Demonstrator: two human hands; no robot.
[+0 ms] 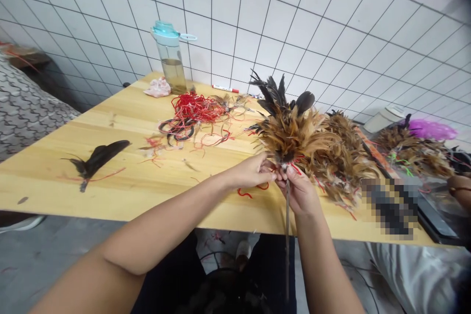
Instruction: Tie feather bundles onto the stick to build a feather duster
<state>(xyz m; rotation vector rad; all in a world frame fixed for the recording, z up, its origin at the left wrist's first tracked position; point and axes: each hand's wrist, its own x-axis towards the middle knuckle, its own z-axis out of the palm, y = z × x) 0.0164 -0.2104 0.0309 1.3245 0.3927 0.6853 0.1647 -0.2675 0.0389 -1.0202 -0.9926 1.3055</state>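
**Item: half-bound feather duster, held at the collar by both hands**

- Feather duster [290, 130]: brown plumes with a tuft of black ones on top, head standing over the near edge of the table [110, 191] and fanning away from the person
- Stick [287, 245]: thin and dark; long axis runs from the base of the plumes straight back toward the person, dropping below the table edge between the forearms
- Right hand [300, 192]: fingers closed round the stick just beneath the plumes, thumb uppermost
- Left hand [253, 170]: reaches in from the left, fingertips pinched shut against the same collar, touching the right thumb; whether they nip red thread or quills cannot be told
- Relation: the plumes lie directly beyond and above both sets of fingertips, the stick below them; both hands meet at the join, neither nearer
- Red thread scrap [245, 192]: on the wood just below the left hand
- Loose brown feathers [344, 157]: heaped just right of the duster head
- Red cord tangle [191, 112]: mid-table, well apart from the hands
- Single black feather [97, 157]: far left, lying flat
- Water bottle [171, 59]: upright by the tiled wall
- Another person's hand [459, 184]: at the right edge, apart
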